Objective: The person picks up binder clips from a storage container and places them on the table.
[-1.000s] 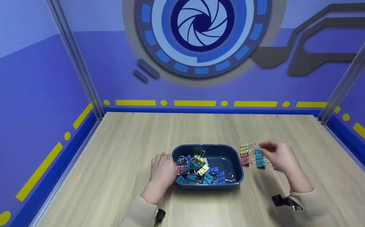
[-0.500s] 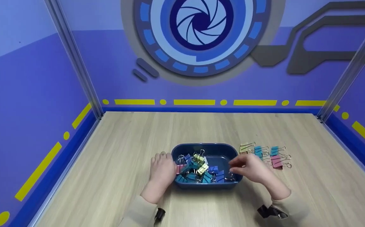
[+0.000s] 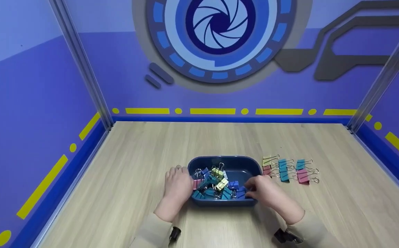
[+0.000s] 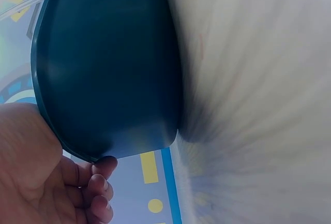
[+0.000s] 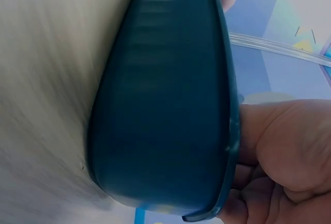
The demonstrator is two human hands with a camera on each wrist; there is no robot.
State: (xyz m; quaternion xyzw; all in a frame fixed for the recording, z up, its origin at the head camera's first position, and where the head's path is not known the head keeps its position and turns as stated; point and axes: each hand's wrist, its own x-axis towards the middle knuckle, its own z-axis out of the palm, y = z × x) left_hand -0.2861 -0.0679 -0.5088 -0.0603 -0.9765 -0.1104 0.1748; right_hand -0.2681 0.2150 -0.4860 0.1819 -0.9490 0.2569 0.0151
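Note:
A dark blue plastic bin (image 3: 225, 203) stands on the table with several binder clips in its left and front part; teal, yellow, blue and pink ones show. My left hand (image 3: 178, 184) holds the bin's left rim, and in the left wrist view its curled fingers (image 4: 98, 190) are at the rim. My right hand (image 3: 266, 191) reaches over the right rim, its fingertips down at a blue binder clip (image 3: 240, 192). Whether they pinch that clip cannot be made out. In the right wrist view the bin's wall (image 5: 160, 105) hides the fingertips.
Right of the bin, binder clips lie in short columns: a yellow clip (image 3: 266, 161) and a red one, teal clips (image 3: 283, 174), and a teal clip above a pink clip (image 3: 302, 176). Blue-purple panels (image 3: 40, 120) enclose the wooden table (image 3: 144, 148) at the back and sides.
My right hand has left the clips on the right, moved left to the bin and lowered into it. A teal clip now lies above the pink one. My left hand has stayed put.

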